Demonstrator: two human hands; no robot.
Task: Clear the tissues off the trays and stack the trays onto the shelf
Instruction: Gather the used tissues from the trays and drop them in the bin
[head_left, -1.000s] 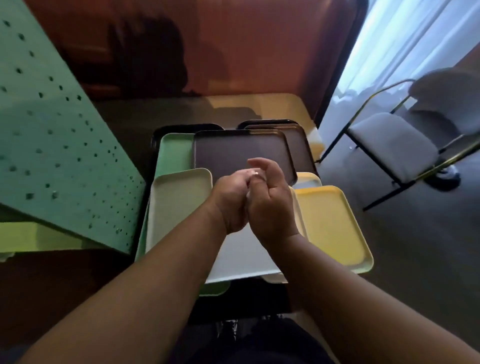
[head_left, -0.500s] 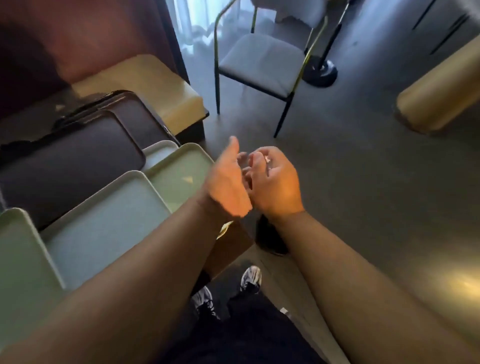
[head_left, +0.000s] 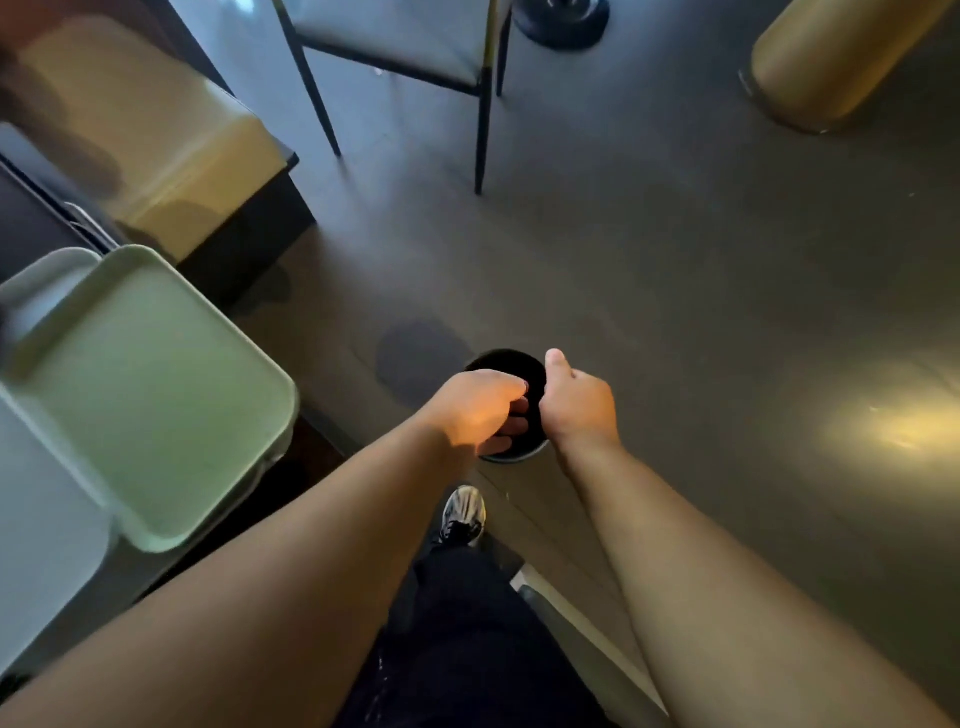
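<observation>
Both hands were held over a small round black bin (head_left: 511, 364) standing on the dark floor (head_left: 675, 286), centre of the frame. The left hand (head_left: 480, 410) was turned palm down above the bin's mouth, fingers (head_left: 511, 425) loosely curled downward and spread somewhat apart; nothing could be seen gripped in it, though the underside of the palm was hidden. The right hand (head_left: 576, 402) was held just beside it, at the bin's right rim, curled into a loose fist with the thumb raised; whether anything was enclosed could not be told. The two hands were close but not touching. No tissue could be made out in either hand or inside the bin, whose interior showed only black.

At the left of the frame a pale green tray (head_left: 145, 395) was seen lying bare, overlapping a grey-white tray (head_left: 36, 519) below it and another pale tray (head_left: 41, 280) behind it. Dark trays (head_left: 31, 218) were partly visible at the far left edge. A yellow cushioned bench (head_left: 171, 150) was noted in the upper left, chair legs (head_left: 483, 130) at upper centre, and a tan cylinder (head_left: 831, 57) at upper right. A shoe (head_left: 462, 514) was seen below the bin.
</observation>
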